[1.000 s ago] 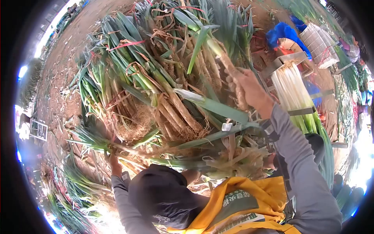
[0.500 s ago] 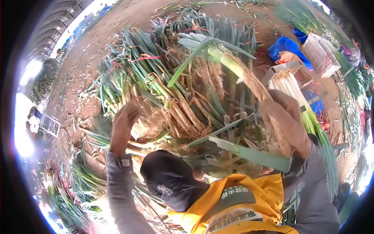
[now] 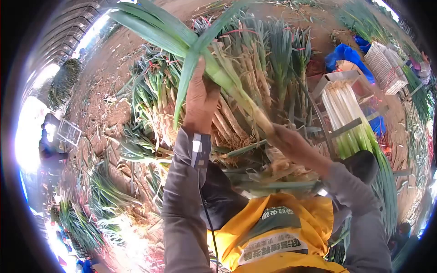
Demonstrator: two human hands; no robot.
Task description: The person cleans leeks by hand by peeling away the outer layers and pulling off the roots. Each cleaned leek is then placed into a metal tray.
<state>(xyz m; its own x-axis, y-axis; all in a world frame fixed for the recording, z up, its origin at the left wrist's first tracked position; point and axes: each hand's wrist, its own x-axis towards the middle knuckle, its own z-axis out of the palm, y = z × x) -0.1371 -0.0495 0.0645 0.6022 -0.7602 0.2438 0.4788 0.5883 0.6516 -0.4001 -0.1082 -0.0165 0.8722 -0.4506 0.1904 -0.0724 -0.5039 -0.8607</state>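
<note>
**One leek (image 3: 221, 75) slants between two hands, leaves far left, base near right**

The ground (image 3: 104, 77) spreads widest, brown and strewn with scraps. On it lies the heap (image 3: 252, 68), tied leeks with leaves pointing away from the person and roots toward them. To its right, a bunch (image 3: 339, 111) of pale stems lies across a metal rack (image 3: 346, 128). Nearest is the yellow apron (image 3: 273, 223).

The held leek is up in front of the heap, its long axis running diagonally. The left hand (image 3: 200, 98) is nearer the leaves, the right hand (image 3: 293, 144) nearer the base. The left fingers are closed about the upper stalk, partly hidden behind it. The right fingers are narrowed on the base, covering its tip, so any roots cannot be made out.

Half a second ago the right hand alone held the leek, farther right, while the left hand was empty beside the heap. Now both hold it, the stalk reaches farther left, and less brown skin shows along it.
</note>
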